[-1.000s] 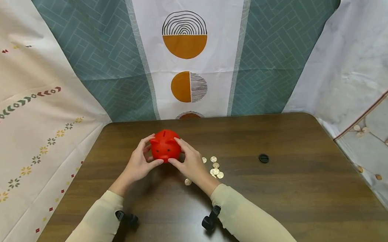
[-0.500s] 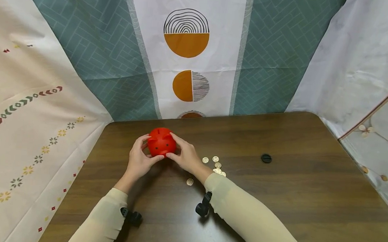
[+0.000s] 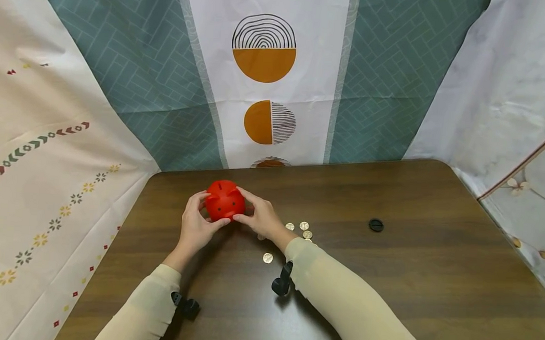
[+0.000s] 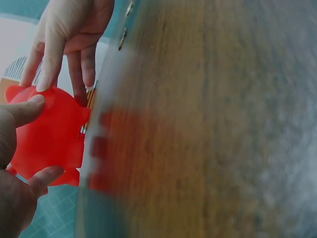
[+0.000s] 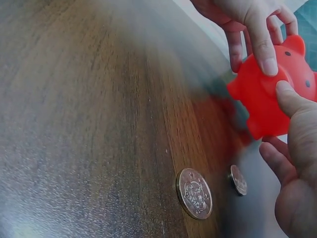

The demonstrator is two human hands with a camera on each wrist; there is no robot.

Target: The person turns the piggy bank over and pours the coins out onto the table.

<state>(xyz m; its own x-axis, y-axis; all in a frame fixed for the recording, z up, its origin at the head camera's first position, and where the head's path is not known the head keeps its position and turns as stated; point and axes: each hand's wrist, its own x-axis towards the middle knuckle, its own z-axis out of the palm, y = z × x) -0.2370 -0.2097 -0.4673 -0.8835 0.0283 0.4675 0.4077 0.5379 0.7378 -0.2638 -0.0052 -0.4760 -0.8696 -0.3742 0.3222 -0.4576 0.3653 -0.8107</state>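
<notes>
A red piggy bank [image 3: 225, 199] is held between both hands near the back left of the table, its snout toward me and the coin slot on top. My left hand [image 3: 195, 226] grips its left side, thumb by the snout and fingers round the flank. My right hand [image 3: 264, 217] grips the other side the same way, its thumb [image 5: 292, 99] close to the snout. In the left wrist view, the feet of the piggy bank [image 4: 49, 131] show close over their reflection on the tabletop. Some gold coins [image 3: 304, 226] lie right of the right hand, partly hidden by that forearm.
One gold coin [image 3: 267, 258] lies apart, nearer me. A black round plug [image 3: 376, 225] sits on the wooden table [image 3: 425, 283] to the right. Patterned cloths [image 3: 156, 79] hang behind and at both sides of the table.
Both hands have shifted the piggy bank a little to the left and away from me. The right forearm has swung left with it, covering more of the coins.
</notes>
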